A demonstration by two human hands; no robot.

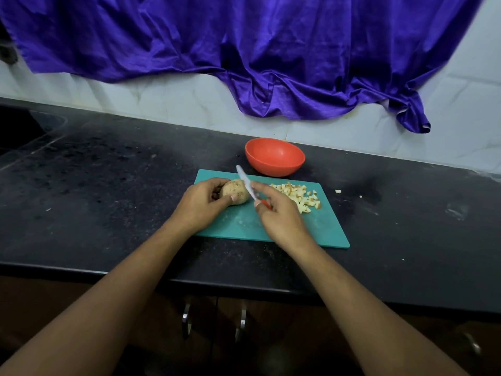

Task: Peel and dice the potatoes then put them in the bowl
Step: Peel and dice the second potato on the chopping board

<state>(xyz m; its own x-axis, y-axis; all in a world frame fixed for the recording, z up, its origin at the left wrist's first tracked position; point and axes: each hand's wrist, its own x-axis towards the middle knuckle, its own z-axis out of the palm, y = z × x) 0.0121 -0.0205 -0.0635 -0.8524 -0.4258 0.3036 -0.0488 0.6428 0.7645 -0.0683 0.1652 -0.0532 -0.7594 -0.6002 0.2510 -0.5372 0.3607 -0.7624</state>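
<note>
Left hand grip curls around an unpeeled potato on the teal cutting board, frame centre. Right hand grip holds a red-handled knife, blade against the potato's right side. Diced pieces are piled right on the board; orange bowl sits just above on the black bench.

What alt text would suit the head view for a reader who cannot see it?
A person's left hand holds an unpeeled potato on a teal cutting board while the right hand grips a red-handled knife, blade at the potato's right edge. Diced potato is piled on the board's right side; an empty red bowl sits behind on the dark counter.
</note>
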